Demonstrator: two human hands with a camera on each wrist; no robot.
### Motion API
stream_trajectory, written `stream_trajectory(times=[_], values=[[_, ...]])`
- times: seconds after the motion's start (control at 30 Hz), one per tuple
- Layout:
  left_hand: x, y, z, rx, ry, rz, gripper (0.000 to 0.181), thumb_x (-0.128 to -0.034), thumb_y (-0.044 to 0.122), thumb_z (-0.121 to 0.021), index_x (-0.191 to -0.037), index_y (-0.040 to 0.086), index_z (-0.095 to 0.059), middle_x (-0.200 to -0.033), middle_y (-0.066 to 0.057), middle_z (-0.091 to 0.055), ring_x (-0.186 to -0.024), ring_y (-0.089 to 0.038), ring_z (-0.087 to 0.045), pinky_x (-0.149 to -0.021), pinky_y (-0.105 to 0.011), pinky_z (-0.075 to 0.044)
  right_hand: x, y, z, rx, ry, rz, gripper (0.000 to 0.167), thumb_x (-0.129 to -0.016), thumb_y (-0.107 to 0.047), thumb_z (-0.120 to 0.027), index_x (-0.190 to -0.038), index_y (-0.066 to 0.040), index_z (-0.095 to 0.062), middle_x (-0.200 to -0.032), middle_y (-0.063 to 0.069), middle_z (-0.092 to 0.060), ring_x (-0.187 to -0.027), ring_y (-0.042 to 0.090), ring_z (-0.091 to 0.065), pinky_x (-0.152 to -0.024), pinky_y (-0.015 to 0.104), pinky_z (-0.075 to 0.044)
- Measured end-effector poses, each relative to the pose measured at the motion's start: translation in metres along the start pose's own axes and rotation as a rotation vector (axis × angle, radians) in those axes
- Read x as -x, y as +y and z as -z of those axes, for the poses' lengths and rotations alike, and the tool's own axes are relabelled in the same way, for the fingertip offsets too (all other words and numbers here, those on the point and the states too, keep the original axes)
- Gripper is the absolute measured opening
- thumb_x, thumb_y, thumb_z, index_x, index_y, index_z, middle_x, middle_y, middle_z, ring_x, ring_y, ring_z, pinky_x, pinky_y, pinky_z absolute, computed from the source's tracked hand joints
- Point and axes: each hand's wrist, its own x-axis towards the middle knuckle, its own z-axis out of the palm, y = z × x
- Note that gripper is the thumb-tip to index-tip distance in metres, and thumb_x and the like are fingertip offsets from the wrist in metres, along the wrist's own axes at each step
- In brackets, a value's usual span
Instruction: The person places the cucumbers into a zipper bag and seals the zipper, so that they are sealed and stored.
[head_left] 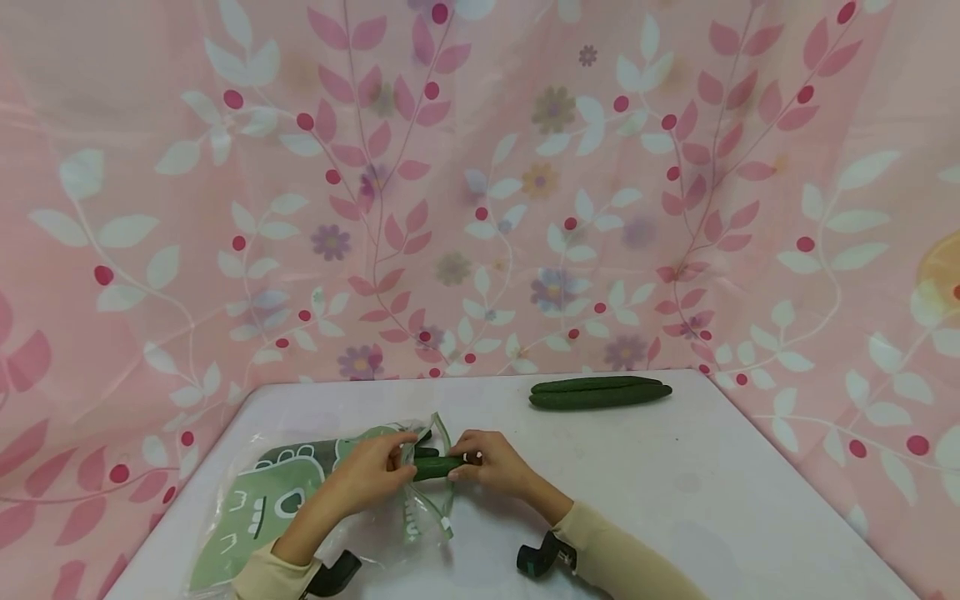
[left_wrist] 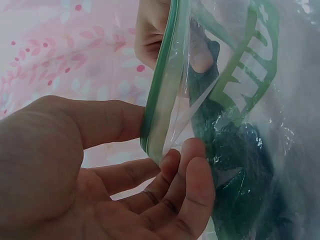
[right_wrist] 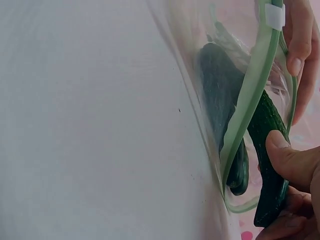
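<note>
A clear zip bag (head_left: 255,525) with a green cartoon print lies on the left of the table, its green-edged mouth turned to the right. My left hand (head_left: 367,477) pinches the rim of that mouth between thumb and fingers. In my right hand (head_left: 497,467) is one end of a cucumber (head_left: 433,468), whose other end reaches into the mouth. In the right wrist view, the thumb presses on this cucumber (right_wrist: 270,165) and the fingers curl beneath. Another cucumber (right_wrist: 217,85) shows through the clear plastic, beside the held one. A white slider (right_wrist: 274,17) sits on the zip.
Two cucumbers (head_left: 596,393) lie side by side at the back of the white table (head_left: 675,492), right of centre. Behind the table hangs a pink floral curtain (head_left: 480,183). Black wrist cameras are strapped to both sleeves.
</note>
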Motion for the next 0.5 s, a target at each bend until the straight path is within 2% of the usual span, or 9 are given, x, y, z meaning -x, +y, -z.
stream_trajectory(times=[0.27,0.5], values=[[0.000,0.000,0.000,0.013,-0.007,0.014,0.045,-0.0921,0.009,-0.075,-0.133,-0.005,-0.064,-0.073,0.003,-0.053,-0.059,-0.011,-0.048,-0.055,-0.031,-0.041,-0.001,-0.004,-0.003,0.009,0.020,-0.044,0.019,-0.089,-0.013,-0.084,-0.106,-0.006,-0.080,-0.092,-0.002,-0.067,-0.070,0.004,-0.049,-0.063,0.022,-0.041],[0.000,-0.001,-0.001,0.007,-0.009,0.022,0.045,-0.0923,0.008,-0.074,-0.134,-0.005,-0.063,-0.073,0.003,-0.053,-0.060,-0.011,-0.048,-0.055,-0.030,-0.041,-0.008,-0.010,-0.011,0.016,0.032,-0.027,0.020,-0.088,-0.012,-0.084,-0.106,-0.004,-0.079,-0.090,0.000,-0.067,-0.069,0.003,-0.048,-0.062,0.020,-0.040]])
